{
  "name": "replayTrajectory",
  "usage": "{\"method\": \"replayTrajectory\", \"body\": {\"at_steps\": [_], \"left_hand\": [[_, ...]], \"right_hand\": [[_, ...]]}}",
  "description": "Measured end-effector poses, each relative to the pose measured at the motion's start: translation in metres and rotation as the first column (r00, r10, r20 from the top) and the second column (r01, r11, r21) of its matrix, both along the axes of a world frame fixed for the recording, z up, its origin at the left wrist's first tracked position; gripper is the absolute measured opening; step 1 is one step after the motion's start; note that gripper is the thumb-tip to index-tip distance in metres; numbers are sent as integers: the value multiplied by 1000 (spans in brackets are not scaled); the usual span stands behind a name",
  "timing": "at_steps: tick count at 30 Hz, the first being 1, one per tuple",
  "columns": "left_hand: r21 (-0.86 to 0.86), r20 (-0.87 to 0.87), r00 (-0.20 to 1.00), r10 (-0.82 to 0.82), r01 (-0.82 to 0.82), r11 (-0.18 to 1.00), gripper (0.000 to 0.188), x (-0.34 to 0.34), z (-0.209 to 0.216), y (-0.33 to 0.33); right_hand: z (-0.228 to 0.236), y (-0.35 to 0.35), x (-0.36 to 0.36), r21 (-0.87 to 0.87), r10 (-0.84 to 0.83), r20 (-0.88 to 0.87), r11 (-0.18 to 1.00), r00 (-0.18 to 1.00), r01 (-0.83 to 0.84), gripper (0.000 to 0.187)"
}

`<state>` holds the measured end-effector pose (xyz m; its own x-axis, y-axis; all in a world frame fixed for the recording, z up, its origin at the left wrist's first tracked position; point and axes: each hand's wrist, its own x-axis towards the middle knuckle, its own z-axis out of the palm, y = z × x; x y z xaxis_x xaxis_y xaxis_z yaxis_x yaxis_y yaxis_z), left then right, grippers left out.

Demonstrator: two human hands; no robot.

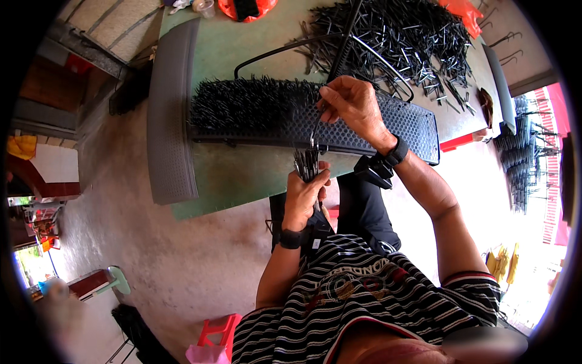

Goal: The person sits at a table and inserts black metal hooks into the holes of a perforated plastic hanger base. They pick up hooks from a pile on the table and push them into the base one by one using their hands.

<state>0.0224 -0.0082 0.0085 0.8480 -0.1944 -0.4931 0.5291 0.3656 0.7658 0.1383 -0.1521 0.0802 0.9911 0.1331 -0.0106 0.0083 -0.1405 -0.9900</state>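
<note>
A long black board (400, 127) full of small holes lies across the table in front of me. Its left half is covered with upright black bristle tufts (248, 103); the right half shows bare holes. My right hand (357, 109) is over the board at the edge of the tufts, thumb and fingers pinched on a thin dark strip (315, 128) that reaches down toward the board's near edge. Below that edge, my left hand (305, 197) is closed round a bundle of black strips (307, 162), their ends pointing up.
A big heap of loose black strips (394, 45) spreads over the green table (242, 176) behind the board. Black metal rods (285, 47) rise around it. Stacked grey perforated sheets (173, 115) lie at the table's left end. A red stool (221, 332) stands on the floor.
</note>
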Motion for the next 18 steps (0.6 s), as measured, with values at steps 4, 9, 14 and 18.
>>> {"method": "replayTrajectory", "body": {"at_steps": [4,9,14,18], "left_hand": [[14,-18,1000,18,-18,1000,20,0,0,1],[9,-10,1000,21,-21,1000,20,-1,2,3],[-34,8,999,42,-42,999,21,-3,0,6],[-30,-14,999,52,-52,998,22,-3,7,7]], "right_hand": [[-9,9,3,-141,-163,327,966,931,218,16],[-35,10,7,-219,-95,457,952,884,216,19],[-48,13,14,-296,-39,518,929,855,221,16],[-46,10,19,-667,301,562,716,770,207,10]]}}
